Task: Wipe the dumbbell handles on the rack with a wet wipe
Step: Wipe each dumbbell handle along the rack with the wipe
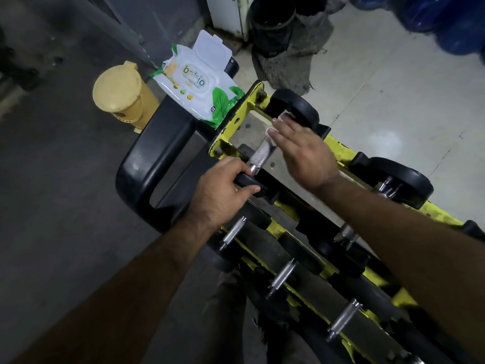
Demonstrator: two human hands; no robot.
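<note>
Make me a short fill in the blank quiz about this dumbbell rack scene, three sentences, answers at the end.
1. The right hand presses a white wet wipe on the knurled metal dumbbell handle on a rack painted ____.
2. The left hand grips that dumbbell's ____ end weight.
3. The lid of the white and green wipes pack stands ____.

Answers: yellow; black; open

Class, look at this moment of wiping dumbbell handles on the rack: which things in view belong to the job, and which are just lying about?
Belongs to the job:
- wet wipe under the right hand
- knurled handle being wiped
- dumbbell end gripped by the left hand
- yellow rack
- open wipes pack

Just lying about:
- tan lidded bin
- black bucket
- blue barrels
</note>
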